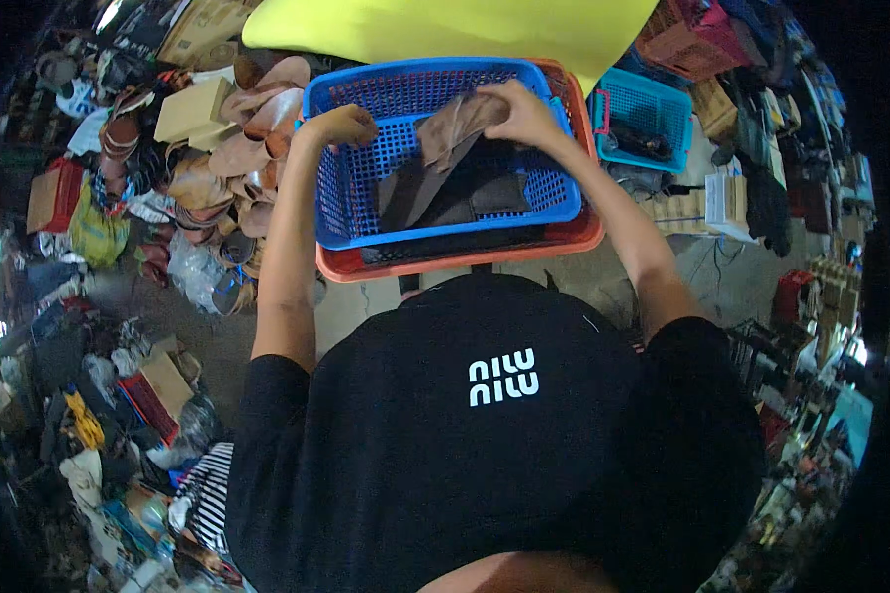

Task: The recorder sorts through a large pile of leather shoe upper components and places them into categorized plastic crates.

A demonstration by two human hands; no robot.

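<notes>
A yellow sheet lies up top, a teal basket right, striped cloth lower left.

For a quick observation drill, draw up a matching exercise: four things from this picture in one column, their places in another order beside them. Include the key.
Things:
1. Blue basket
2. Teal basket
3. Brown piece
4. Yellow sheet

Places:
A. In the right hand
B. Along the top edge of the picture
C. Stacked on the orange-red container
D. Off to the right, apart from the stacked pair

Right pairs: 1-C; 2-D; 3-A; 4-B
</notes>
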